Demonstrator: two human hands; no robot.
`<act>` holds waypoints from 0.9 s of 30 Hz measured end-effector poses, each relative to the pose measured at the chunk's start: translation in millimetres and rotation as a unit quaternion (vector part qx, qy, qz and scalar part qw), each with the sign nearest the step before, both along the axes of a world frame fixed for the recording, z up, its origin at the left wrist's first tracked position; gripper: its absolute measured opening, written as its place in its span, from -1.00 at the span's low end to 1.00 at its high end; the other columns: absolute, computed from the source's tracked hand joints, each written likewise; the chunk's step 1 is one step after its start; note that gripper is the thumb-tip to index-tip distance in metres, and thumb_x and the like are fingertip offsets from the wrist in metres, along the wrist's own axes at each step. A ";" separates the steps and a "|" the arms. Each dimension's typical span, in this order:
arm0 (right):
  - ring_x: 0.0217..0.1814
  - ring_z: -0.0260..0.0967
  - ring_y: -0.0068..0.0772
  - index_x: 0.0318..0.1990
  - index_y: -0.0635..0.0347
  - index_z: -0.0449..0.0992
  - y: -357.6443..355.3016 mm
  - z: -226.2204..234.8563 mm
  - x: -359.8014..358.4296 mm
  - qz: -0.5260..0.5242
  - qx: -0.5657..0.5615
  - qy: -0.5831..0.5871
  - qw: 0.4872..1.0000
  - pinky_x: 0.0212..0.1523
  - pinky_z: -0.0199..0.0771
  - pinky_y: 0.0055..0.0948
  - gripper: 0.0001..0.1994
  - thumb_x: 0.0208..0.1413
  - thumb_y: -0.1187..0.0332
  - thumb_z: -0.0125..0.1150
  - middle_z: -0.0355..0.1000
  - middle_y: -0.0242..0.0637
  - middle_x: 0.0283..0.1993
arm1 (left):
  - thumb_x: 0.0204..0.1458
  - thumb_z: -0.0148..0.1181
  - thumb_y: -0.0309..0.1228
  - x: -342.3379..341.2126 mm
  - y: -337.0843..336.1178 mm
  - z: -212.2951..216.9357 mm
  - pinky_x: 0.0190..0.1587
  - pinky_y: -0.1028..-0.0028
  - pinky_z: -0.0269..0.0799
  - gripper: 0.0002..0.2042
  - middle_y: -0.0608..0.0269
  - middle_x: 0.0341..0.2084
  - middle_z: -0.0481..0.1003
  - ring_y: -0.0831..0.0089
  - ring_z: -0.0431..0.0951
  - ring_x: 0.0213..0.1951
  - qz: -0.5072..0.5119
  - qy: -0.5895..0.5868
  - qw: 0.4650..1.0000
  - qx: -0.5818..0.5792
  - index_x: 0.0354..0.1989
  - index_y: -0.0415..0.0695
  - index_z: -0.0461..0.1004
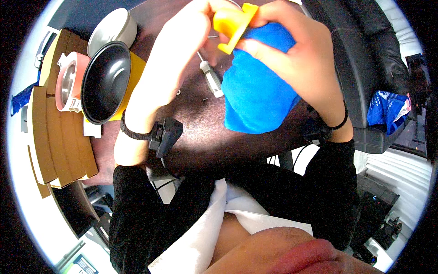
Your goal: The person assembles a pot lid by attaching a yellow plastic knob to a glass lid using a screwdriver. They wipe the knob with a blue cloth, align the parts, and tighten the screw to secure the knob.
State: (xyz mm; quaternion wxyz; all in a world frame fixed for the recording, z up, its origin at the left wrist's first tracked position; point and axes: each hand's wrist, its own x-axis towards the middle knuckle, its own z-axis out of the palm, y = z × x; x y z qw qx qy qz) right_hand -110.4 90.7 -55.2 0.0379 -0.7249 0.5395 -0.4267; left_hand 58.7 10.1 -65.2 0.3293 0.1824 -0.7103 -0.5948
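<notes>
At the top of the head view both my hands are raised over the table around a yellow plastic part point(233, 26), which has a rounded body and a flat flange with tabs. My left hand point(180, 43) is closed on its rounded side; some of the fingertips are hidden or cut off by the frame edge. My right hand point(303, 57) grips a blue cloth point(260, 93), its thumb and fingers pressing against the flange. The cloth hangs down below the part. A screwdriver point(211, 78) with a grey-and-white handle lies on the table between my wrists, beside a small screw.
On the brown table point(205, 137), to the left, stand a black-lined yellow pot point(107, 82), a white bowl point(112, 33) and a pink container point(73, 82). Cardboard point(59, 137) is stacked along the left edge. At the right, a blue bag point(388, 112) rests on a black sofa point(358, 59).
</notes>
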 end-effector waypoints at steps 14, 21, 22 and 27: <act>-0.32 0.39 -0.19 -0.27 0.16 0.37 -3.7 -2.1 16.0 0.011 -0.100 0.032 0.994 -0.30 0.39 -0.42 -0.68 -0.25 0.41 0.31 0.36 -0.20 -0.31 | -0.11 0.05 0.03 -0.9 -8.5 -16.2 -0.28 0.63 0.22 -0.52 0.31 -0.41 0.31 0.58 0.32 -0.34 0.013 0.113 0.993 -0.005 -0.26 -0.17 0.24; -0.31 0.37 -0.22 -0.28 0.15 0.38 -2.8 -5.4 11.1 0.032 -0.139 0.064 0.988 -0.29 0.39 -0.45 -0.68 -0.27 0.42 0.32 0.34 -0.23 -0.32 | -0.13 0.03 0.08 -1.2 -2.6 -15.7 -0.28 0.62 0.25 -0.48 0.30 -0.41 0.32 0.58 0.34 -0.33 0.083 0.102 0.989 -0.070 -0.25 -0.17 0.24; -0.34 0.37 -0.24 -0.30 0.14 0.38 -2.8 -7.2 11.8 0.026 -0.148 0.085 0.985 -0.33 0.38 -0.44 -0.70 -0.25 0.40 0.30 0.32 -0.26 -0.34 | -0.13 0.03 0.09 -2.5 -0.2 -16.4 -0.28 0.62 0.25 -0.48 0.30 -0.41 0.32 0.58 0.34 -0.33 0.089 0.100 0.988 -0.073 -0.26 -0.16 0.24; -0.47 0.35 -0.28 -0.42 0.10 0.35 -6.6 -16.9 13.6 0.009 -0.184 0.168 0.968 -0.52 0.34 -0.35 -0.81 -0.22 0.36 0.22 0.26 -0.35 -0.43 | -0.14 0.04 0.11 -5.0 0.6 -29.0 -0.31 0.62 0.25 -0.46 0.31 -0.41 0.31 0.60 0.32 -0.34 0.103 0.085 0.987 -0.091 -0.26 -0.16 0.22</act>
